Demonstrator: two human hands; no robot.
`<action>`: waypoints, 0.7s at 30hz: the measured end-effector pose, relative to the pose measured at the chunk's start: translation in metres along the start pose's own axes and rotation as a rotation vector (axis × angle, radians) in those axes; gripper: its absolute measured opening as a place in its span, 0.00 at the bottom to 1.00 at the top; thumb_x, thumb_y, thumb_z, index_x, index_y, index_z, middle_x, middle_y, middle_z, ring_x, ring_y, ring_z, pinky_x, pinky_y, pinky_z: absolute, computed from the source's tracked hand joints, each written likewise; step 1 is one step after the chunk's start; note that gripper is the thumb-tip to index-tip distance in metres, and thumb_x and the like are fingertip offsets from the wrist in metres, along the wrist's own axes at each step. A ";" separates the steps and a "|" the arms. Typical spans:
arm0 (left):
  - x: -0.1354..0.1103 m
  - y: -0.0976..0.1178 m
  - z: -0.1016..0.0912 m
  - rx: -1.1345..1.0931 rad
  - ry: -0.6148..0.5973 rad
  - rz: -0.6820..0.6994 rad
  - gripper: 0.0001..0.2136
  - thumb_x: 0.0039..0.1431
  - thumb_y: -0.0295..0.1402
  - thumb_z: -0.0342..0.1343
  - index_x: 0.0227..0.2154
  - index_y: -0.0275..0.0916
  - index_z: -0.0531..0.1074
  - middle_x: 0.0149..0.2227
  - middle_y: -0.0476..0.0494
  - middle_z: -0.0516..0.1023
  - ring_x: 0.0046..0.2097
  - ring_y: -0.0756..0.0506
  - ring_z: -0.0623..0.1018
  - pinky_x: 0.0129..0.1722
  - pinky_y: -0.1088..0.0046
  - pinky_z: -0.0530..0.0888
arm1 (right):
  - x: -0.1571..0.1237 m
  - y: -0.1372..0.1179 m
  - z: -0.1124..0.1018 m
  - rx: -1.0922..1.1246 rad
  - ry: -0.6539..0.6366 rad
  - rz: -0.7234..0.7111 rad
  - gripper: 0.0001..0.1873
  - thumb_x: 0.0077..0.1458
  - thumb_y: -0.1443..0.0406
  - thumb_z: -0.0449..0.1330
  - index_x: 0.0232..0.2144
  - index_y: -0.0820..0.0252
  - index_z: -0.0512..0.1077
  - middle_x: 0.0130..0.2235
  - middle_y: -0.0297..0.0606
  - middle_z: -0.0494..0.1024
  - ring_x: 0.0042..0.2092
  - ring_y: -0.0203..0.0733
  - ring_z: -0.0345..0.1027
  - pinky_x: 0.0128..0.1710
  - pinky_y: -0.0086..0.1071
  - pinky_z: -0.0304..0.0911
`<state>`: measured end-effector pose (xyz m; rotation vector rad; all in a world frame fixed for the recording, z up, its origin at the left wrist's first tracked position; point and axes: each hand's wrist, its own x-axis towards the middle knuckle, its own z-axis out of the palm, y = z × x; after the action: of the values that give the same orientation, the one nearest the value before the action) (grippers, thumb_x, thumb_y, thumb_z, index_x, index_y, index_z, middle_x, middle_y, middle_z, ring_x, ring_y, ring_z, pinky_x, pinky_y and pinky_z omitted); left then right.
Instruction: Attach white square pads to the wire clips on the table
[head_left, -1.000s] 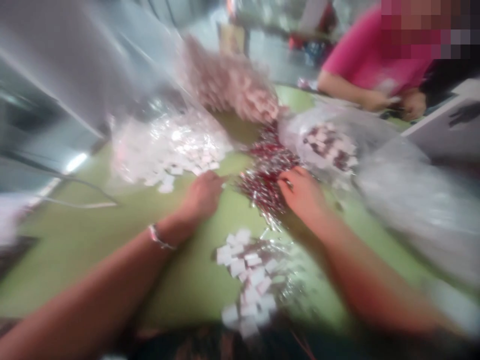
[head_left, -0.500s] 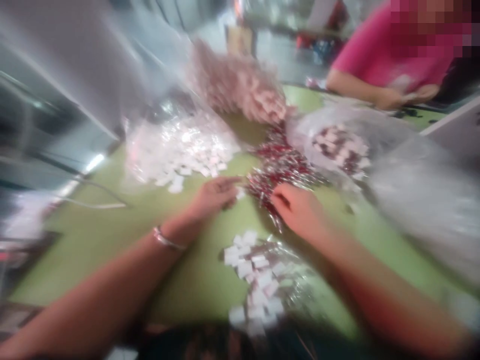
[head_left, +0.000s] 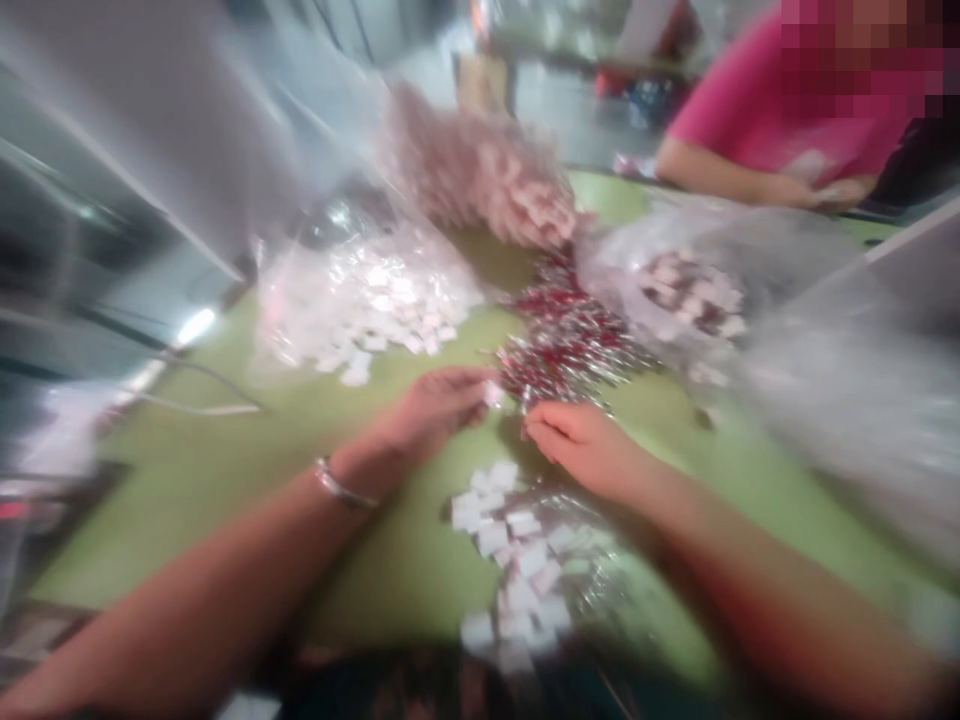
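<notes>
My left hand (head_left: 444, 408), with a bracelet at the wrist, pinches a small white piece (head_left: 493, 394) between thumb and fingertips. Just right of it, my right hand (head_left: 577, 440) is closed in a pinch; what it holds, if anything, is too blurred to name. Beyond the fingertips lies a pile of shiny red and silver tinsel-like strands (head_left: 562, 345). Several white square pieces (head_left: 517, 560) are heaped on the green table (head_left: 382, 560) nearer my body, with clear, glossy strands or film (head_left: 600, 560) beside them.
At the back left, a clear plastic bag (head_left: 300, 290) spills white pieces. Pink bundled items (head_left: 487, 170) stand behind the tinsel. Another plastic bag (head_left: 615, 260) with pale and dark pieces is at the right, beside crumpled plastic (head_left: 862, 400). A person in pink (head_left: 742, 100) sits across the table.
My right hand has drawn back from the tinsel pile, toward me and slightly left. The white piece now shows clearly at my left fingertips. The other person's hands have shifted slightly.
</notes>
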<state>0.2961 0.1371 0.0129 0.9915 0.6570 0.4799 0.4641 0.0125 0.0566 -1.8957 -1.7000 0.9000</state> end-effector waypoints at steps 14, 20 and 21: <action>-0.001 -0.001 -0.003 0.088 0.003 0.045 0.15 0.45 0.37 0.69 0.34 0.35 0.78 0.24 0.48 0.77 0.23 0.54 0.73 0.23 0.81 0.67 | -0.001 -0.002 -0.005 0.253 0.052 0.126 0.11 0.56 0.64 0.56 0.23 0.59 0.71 0.19 0.28 0.68 0.22 0.31 0.58 0.24 0.27 0.54; -0.004 0.004 0.001 -0.015 -0.057 0.003 0.14 0.49 0.32 0.67 0.40 0.35 0.79 0.25 0.47 0.77 0.25 0.55 0.72 0.25 0.81 0.67 | -0.002 0.004 0.002 0.122 0.233 -0.040 0.09 0.53 0.65 0.58 0.23 0.59 0.73 0.25 0.31 0.76 0.26 0.32 0.64 0.27 0.27 0.57; -0.004 0.004 0.001 -0.008 -0.079 -0.002 0.13 0.50 0.32 0.66 0.40 0.34 0.79 0.25 0.47 0.77 0.25 0.55 0.72 0.25 0.82 0.66 | -0.002 0.005 0.003 0.109 0.238 -0.050 0.09 0.53 0.65 0.57 0.23 0.59 0.73 0.25 0.31 0.76 0.26 0.32 0.64 0.27 0.26 0.57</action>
<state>0.2931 0.1357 0.0177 0.9975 0.5849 0.4384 0.4654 0.0095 0.0511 -1.8009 -1.5189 0.7017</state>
